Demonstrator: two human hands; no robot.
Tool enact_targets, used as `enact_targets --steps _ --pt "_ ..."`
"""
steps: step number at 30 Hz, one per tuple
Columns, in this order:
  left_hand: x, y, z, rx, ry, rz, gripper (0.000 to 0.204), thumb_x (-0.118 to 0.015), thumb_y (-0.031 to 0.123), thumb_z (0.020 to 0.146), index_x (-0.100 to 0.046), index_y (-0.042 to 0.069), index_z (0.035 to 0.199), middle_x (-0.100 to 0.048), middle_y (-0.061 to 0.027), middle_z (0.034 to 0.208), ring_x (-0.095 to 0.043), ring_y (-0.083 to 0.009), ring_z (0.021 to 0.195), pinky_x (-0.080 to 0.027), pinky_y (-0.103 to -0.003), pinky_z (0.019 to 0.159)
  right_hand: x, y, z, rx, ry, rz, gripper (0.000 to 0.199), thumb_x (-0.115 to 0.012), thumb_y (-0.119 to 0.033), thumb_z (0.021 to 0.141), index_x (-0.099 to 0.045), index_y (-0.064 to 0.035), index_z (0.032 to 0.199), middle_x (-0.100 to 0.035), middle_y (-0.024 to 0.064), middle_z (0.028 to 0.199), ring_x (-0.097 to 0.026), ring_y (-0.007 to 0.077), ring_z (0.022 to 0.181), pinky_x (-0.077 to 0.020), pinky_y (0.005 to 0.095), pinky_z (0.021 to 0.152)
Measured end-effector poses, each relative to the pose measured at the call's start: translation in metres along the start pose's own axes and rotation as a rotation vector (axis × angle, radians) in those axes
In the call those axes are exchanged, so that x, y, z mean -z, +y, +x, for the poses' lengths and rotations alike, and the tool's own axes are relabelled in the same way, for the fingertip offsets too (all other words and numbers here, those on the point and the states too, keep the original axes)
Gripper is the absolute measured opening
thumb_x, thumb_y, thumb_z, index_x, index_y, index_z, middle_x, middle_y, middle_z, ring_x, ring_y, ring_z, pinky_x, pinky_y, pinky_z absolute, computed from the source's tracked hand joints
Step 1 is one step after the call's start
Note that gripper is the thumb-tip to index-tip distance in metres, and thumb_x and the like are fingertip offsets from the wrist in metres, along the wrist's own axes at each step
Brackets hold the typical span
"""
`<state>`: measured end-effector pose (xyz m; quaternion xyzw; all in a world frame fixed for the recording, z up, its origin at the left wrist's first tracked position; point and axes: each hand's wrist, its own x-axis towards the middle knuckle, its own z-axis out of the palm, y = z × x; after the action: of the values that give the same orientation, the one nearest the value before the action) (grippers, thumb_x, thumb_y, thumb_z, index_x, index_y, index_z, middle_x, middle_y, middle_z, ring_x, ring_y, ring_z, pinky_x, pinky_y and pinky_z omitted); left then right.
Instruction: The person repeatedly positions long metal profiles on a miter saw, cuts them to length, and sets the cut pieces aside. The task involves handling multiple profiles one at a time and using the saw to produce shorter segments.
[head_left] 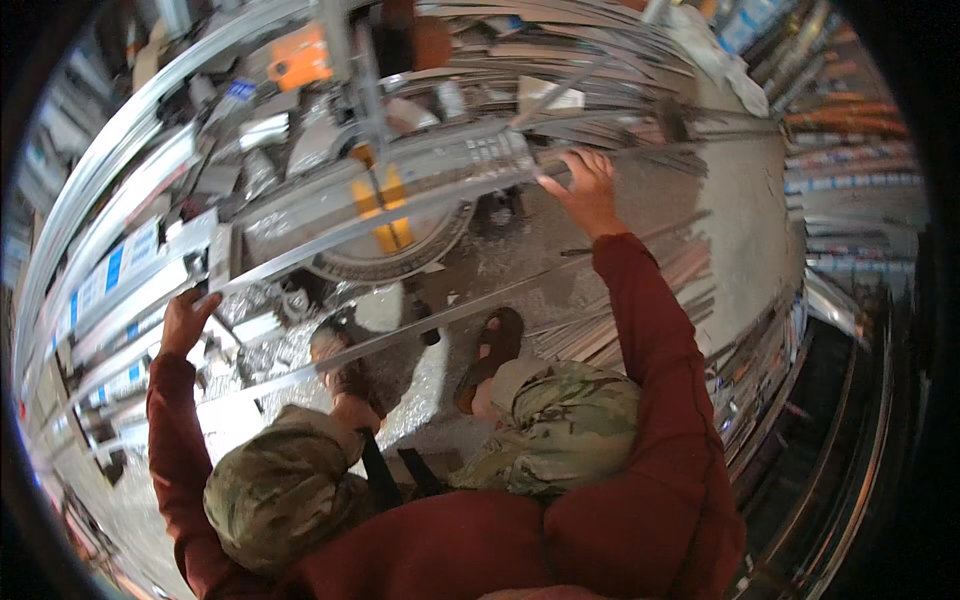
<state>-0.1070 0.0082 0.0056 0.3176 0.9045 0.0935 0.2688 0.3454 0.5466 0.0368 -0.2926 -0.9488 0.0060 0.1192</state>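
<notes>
A long, thin metal strip (390,222) runs slantwise in front of me, over the round base of a cutting saw (330,265) with a yellow insert (388,222). My left hand (185,322) is closed around the strip's left part, beside the saw. Farther right and higher, my right hand (588,192) holds the strip near the saw's right side, thumb set apart from the bent fingers. Motion blurs the strip there. Nearer to my knees, a second long thin bar (470,312) crosses the view, with neither hand on it.
Bundles of long metal profiles (110,215) lie at the left, and more stock (850,210) is stacked at the right. Offcuts and an orange part (300,58) clutter the far side. Strips (590,320) lie on the floor beside my right foot (493,350).
</notes>
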Motion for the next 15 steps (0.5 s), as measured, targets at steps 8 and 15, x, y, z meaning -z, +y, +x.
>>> enact_targets --steps 8,15 --pt "-0.007 0.007 0.053 -0.065 0.047 -0.068 0.052 -0.07 0.048 0.086 -0.061 -0.002 0.07 -0.058 -0.0149 0.062 -0.056 -0.0252 0.059 -0.043 -0.04 0.059 -0.036 0.027 -0.017 -0.297 -0.001 -0.065 0.064 -0.071 -0.036 0.083 -0.05 -0.0043 0.135 -0.048 0.0195 0.139 -0.043 0.0363 0.13 -0.0318 0.0514 0.107" --pt "-0.01 0.012 0.073 -0.015 -0.003 -0.079 0.056 -0.072 0.049 0.082 -0.067 -0.006 0.086 -0.064 -0.0185 0.07 -0.062 -0.0265 0.067 -0.047 -0.041 0.066 -0.032 0.015 -0.036 -0.359 -0.179 0.019 0.063 -0.065 -0.026 0.089 -0.042 -0.0003 0.141 -0.041 0.0215 0.146 -0.039 0.0373 0.135 -0.0305 0.0498 0.11"
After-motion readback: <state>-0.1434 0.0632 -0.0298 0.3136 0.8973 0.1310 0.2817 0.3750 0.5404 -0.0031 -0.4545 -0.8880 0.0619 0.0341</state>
